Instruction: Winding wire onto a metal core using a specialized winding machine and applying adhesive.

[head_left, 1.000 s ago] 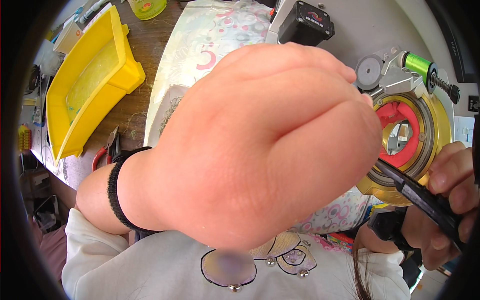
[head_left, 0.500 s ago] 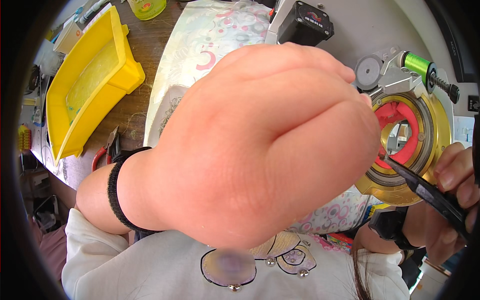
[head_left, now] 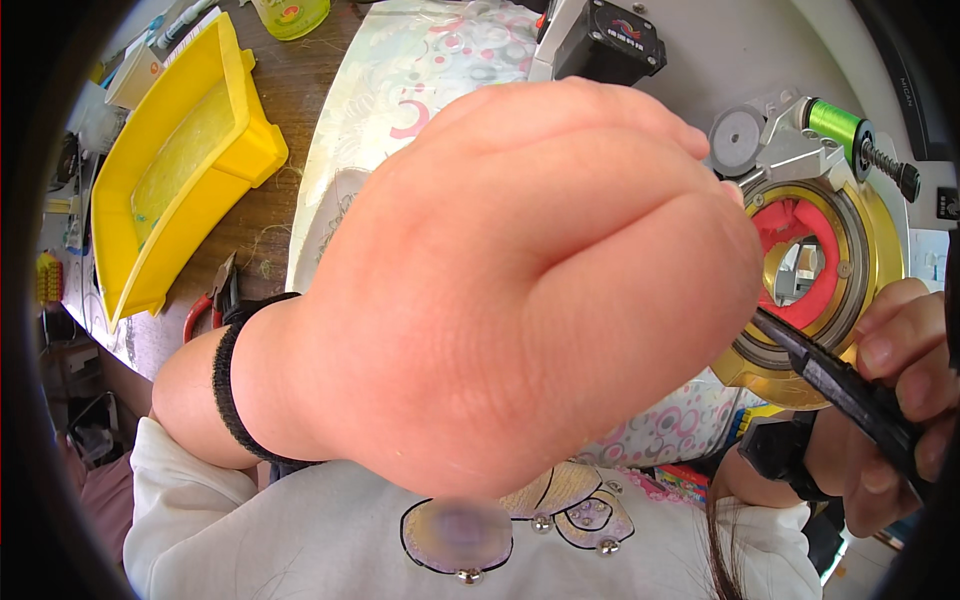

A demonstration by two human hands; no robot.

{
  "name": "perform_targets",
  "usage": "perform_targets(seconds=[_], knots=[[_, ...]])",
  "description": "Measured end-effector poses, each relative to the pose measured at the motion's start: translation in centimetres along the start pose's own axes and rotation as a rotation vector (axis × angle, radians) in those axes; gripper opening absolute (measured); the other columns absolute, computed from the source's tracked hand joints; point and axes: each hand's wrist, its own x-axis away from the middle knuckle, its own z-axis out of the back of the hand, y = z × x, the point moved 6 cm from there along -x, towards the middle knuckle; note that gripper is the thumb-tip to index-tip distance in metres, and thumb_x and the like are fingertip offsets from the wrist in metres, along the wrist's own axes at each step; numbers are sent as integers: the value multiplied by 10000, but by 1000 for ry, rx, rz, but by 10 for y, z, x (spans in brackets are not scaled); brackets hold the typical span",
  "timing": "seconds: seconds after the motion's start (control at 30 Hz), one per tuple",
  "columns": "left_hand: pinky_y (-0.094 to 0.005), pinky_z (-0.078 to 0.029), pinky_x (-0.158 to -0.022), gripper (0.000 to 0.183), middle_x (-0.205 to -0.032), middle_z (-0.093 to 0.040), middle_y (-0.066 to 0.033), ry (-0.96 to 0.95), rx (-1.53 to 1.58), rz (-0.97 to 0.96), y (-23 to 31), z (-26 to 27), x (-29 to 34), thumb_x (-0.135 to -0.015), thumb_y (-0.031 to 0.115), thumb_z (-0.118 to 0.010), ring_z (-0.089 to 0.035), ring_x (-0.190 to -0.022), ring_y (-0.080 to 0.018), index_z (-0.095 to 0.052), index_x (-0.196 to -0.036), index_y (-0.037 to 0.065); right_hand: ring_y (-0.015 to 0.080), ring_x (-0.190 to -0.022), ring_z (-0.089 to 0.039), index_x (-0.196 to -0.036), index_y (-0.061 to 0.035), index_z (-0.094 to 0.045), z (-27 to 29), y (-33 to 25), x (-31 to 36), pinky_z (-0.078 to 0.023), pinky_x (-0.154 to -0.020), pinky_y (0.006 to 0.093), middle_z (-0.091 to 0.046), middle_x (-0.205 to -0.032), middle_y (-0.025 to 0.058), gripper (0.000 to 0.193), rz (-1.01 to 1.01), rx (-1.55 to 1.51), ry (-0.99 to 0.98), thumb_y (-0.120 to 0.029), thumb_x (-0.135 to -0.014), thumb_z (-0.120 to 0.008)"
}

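My left hand (head_left: 530, 280) fills the middle of the view, back of the hand toward me. Its fingers are curled closed at the far right side; whatever they grip is hidden. Just beyond them stands a gold ring-shaped winding head (head_left: 868, 335) with a red lining (head_left: 822, 285) around its round opening. At the right edge my right hand (head_left: 905, 370) is closed around slim black tweezers (head_left: 835, 375). The tweezers point up and left, and their tip goes out of sight behind my left hand, near the ring's lower left side.
A grey roller (head_left: 735, 140) and a green wire spool (head_left: 835, 124) with a spring sit above the ring. Behind is a black motor (head_left: 610, 45). On the left are a yellow bin (head_left: 255, 150) and red-handled pliers (head_left: 205, 308). A patterned cover (head_left: 450, 45) lies over the table.
My right hand and the tweezers have shifted slightly; the tip, visible before at the red lining, is now behind my left hand. My left hand stays almost still.
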Motion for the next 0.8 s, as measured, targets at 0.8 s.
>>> perform_targets(seconds=[0.8], knots=[[-473, -547, -823, 118, -1087, -686, -224, 40, 35, -60, -4, -2, 2, -765, -49, -635, -673, -903, -414, -596, -875, -35, 212, -847, -563, -915, -145, -600, -2, 3, 3, -494, -742, 324, -587, -933, 68, 203, 29, -15, 8, -177, -808, -770]])
